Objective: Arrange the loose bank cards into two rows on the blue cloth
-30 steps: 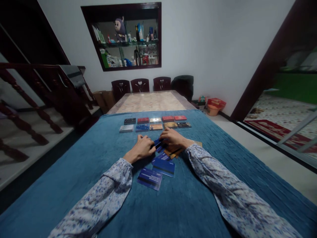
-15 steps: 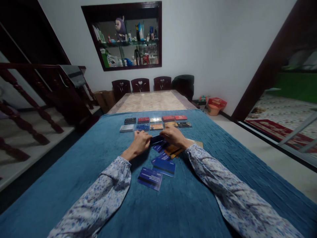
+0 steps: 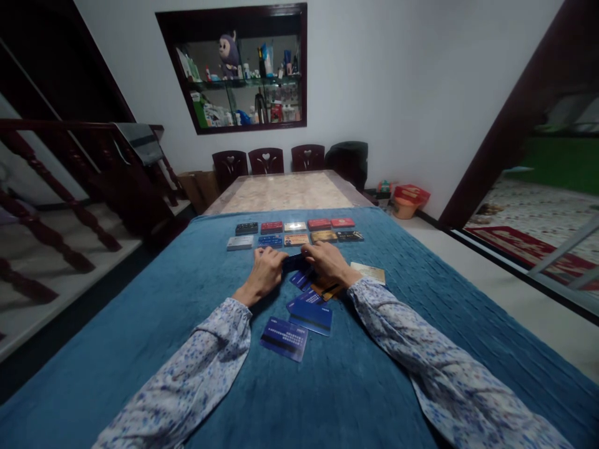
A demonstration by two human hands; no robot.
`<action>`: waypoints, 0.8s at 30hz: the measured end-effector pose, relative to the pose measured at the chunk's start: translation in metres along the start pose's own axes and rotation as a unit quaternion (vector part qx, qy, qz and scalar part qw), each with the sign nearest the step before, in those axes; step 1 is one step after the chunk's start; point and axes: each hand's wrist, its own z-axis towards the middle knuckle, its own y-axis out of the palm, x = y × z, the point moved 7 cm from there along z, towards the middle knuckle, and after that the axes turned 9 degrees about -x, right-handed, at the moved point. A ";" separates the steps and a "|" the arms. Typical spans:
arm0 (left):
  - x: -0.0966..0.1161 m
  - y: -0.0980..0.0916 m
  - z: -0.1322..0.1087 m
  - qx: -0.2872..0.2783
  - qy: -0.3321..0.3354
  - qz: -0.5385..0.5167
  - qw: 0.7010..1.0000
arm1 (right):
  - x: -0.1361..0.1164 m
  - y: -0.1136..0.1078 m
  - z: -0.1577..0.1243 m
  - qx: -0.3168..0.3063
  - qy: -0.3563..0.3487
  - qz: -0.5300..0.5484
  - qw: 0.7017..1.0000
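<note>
On my feed I hold a dark card (image 3: 294, 261) by its ends between left hand (image 3: 266, 272) and right hand (image 3: 327, 262); loose blue cards (image 3: 283, 338) lie nearer my camera.

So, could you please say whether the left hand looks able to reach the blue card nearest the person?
Probably yes: that blue card lies largely uncovered, though the left hand seems busy gripping a dark card.

This is looking like a home: chairs (image 3: 266, 161) are standing behind a table (image 3: 285, 190) at upper centre, a plush toy (image 3: 228, 55) is sitting upper left, and a banister (image 3: 60, 125) is running along the left edge.
</note>
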 end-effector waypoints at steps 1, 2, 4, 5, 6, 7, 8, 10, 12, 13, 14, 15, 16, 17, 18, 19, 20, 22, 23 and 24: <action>0.001 0.000 -0.001 -0.002 -0.003 0.012 1.000 | -0.001 0.000 -0.001 -0.009 0.008 -0.006 1.000; 0.001 0.001 -0.001 -0.004 -0.005 0.023 1.000 | -0.002 0.000 -0.002 -0.017 0.015 -0.012 1.000; 0.002 0.003 -0.002 -0.011 -0.009 0.039 0.999 | -0.003 0.002 -0.002 -0.031 0.028 -0.019 0.999; 0.002 0.005 -0.002 -0.015 -0.012 0.045 0.999 | -0.004 0.003 -0.002 -0.037 0.032 -0.021 0.999; 0.002 0.006 -0.002 -0.019 -0.017 0.049 0.998 | -0.004 0.004 -0.002 -0.041 0.035 -0.022 0.998; 0.001 0.008 -0.002 -0.024 -0.023 0.052 0.998 | -0.005 0.005 -0.002 -0.044 0.036 -0.022 0.998; 0.001 0.009 -0.002 -0.028 -0.028 0.054 0.998 | -0.005 0.005 -0.002 -0.046 0.037 -0.021 0.998; 0.001 0.013 -0.002 -0.035 -0.037 0.056 0.997 | -0.004 0.007 -0.001 -0.046 0.040 -0.016 0.998; 0.001 0.016 -0.002 -0.041 -0.046 0.052 0.997 | -0.003 0.008 0.000 -0.046 0.041 -0.008 0.998; 0.001 0.017 -0.002 -0.042 -0.049 0.046 0.997 | -0.003 0.009 0.001 -0.045 0.040 -0.004 0.998; 0.001 0.019 -0.002 -0.042 -0.051 0.038 0.997 | -0.002 0.010 0.001 -0.044 0.039 0.000 0.998; 0.000 0.020 -0.001 -0.041 -0.053 0.029 0.997 | -0.002 0.010 0.002 -0.042 0.039 0.003 0.998; 0.000 0.021 -0.001 -0.041 -0.055 0.020 0.997 | -0.002 0.011 0.002 -0.040 0.039 0.005 0.998; 0.000 0.021 -0.001 -0.041 -0.058 0.012 0.997 | -0.002 0.011 0.002 -0.038 0.039 0.005 0.999; -0.001 0.022 -0.001 -0.042 -0.061 0.006 0.997 | -0.002 0.011 0.002 -0.035 0.039 0.005 0.999; -0.001 0.022 -0.001 -0.043 -0.065 0.002 0.997 | -0.002 0.010 0.002 -0.033 0.039 0.005 0.999; -0.002 0.022 -0.001 -0.043 -0.067 -0.001 0.997 | -0.002 0.009 0.001 -0.030 0.037 0.005 0.999; -0.003 0.022 0.000 -0.039 -0.069 -0.004 0.997 | -0.003 0.008 0.001 -0.024 0.033 0.005 0.999; -0.004 0.022 0.000 -0.035 -0.068 -0.004 0.997 | -0.003 0.007 0.000 -0.022 0.031 0.006 0.999; -0.005 0.022 0.000 -0.032 -0.067 -0.004 0.997 | -0.003 0.006 0.000 -0.020 0.029 0.007 0.999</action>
